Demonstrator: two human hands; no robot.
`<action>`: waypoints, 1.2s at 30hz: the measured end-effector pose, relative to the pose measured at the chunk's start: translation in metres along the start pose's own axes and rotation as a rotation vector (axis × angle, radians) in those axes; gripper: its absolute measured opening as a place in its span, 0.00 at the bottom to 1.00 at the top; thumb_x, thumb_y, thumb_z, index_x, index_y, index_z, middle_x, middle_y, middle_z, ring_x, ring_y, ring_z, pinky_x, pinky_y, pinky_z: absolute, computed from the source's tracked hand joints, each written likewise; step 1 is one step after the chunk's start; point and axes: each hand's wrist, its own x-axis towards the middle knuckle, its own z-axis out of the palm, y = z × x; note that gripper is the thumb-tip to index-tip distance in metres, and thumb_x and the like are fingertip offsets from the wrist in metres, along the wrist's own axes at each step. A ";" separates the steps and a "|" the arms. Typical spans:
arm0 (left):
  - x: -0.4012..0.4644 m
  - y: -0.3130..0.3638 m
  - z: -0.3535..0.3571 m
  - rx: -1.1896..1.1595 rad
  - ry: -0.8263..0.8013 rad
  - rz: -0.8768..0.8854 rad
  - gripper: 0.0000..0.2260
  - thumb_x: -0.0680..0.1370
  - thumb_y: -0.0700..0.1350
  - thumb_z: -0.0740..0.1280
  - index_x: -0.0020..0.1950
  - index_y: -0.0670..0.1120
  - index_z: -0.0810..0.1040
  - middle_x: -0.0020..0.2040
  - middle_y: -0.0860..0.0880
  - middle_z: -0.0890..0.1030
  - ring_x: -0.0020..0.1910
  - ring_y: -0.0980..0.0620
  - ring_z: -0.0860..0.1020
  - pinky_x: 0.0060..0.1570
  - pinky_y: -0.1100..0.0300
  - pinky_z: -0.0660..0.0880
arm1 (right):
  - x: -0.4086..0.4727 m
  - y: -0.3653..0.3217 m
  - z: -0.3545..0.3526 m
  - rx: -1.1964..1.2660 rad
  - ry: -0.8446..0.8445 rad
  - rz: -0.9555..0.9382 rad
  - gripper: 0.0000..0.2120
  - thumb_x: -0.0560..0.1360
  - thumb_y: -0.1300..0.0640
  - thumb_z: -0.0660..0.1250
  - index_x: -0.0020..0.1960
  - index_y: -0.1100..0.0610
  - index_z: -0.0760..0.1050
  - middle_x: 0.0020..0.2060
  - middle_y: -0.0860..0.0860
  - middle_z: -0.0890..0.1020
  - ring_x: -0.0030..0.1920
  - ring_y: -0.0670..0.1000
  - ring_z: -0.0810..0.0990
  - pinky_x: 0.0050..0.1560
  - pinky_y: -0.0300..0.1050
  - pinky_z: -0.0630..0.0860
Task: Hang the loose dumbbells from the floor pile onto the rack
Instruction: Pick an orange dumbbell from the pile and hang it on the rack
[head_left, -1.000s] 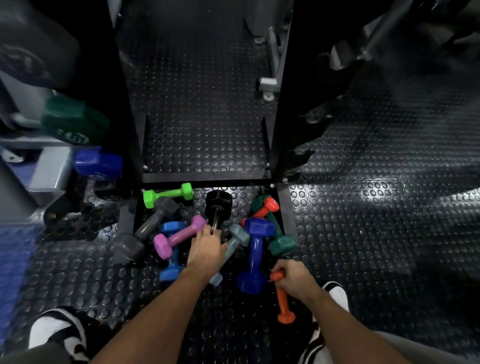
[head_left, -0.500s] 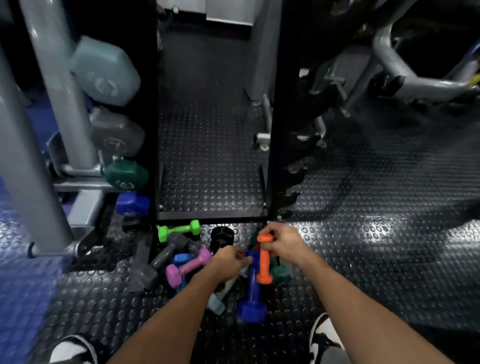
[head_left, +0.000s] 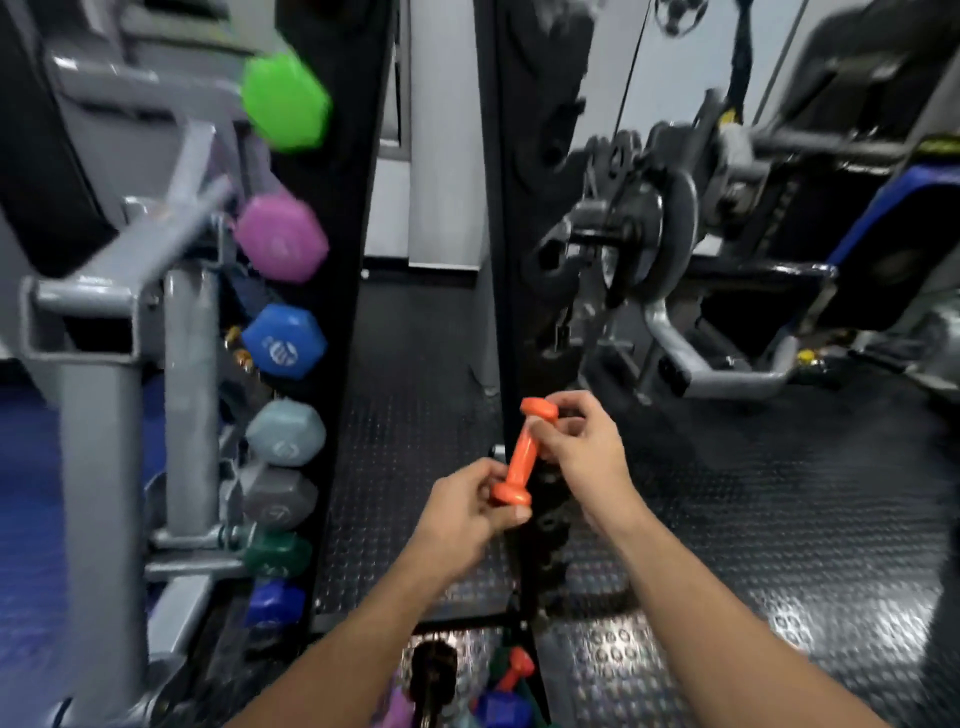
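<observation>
Both hands (head_left: 584, 452) pinch the orange dumbbell (head_left: 521, 460) by its ends.

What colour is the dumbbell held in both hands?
Orange, clearest in the head view: the dumbbell.

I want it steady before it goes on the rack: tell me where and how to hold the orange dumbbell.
Grip the thin shaft of the orange dumbbell, coming from its right side. It stands tilted, nearly upright, with flared heads at both ends that would stop a slip. The left hand only pinches the lower head, and the right hand pinches near the top, so the middle of the shaft is free.
</observation>
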 end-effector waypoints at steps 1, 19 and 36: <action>0.006 0.023 -0.005 0.002 0.015 0.056 0.13 0.71 0.39 0.79 0.54 0.48 0.82 0.43 0.52 0.85 0.43 0.55 0.82 0.48 0.60 0.78 | 0.005 -0.023 -0.001 0.025 0.021 -0.049 0.13 0.71 0.53 0.76 0.53 0.45 0.79 0.43 0.55 0.86 0.44 0.54 0.86 0.47 0.52 0.84; 0.048 0.277 -0.048 -0.263 0.210 0.464 0.05 0.79 0.39 0.71 0.51 0.40 0.85 0.39 0.45 0.85 0.38 0.53 0.80 0.41 0.61 0.77 | 0.012 -0.270 -0.057 -0.231 -0.243 -0.729 0.24 0.71 0.47 0.78 0.65 0.49 0.81 0.70 0.36 0.73 0.73 0.42 0.72 0.74 0.43 0.68; 0.111 0.395 -0.116 0.167 0.696 0.520 0.13 0.80 0.46 0.70 0.65 0.48 0.80 0.59 0.51 0.80 0.57 0.55 0.80 0.62 0.53 0.79 | 0.063 -0.369 -0.045 0.049 0.163 -0.642 0.11 0.79 0.62 0.71 0.60 0.53 0.82 0.51 0.47 0.87 0.53 0.45 0.85 0.60 0.49 0.82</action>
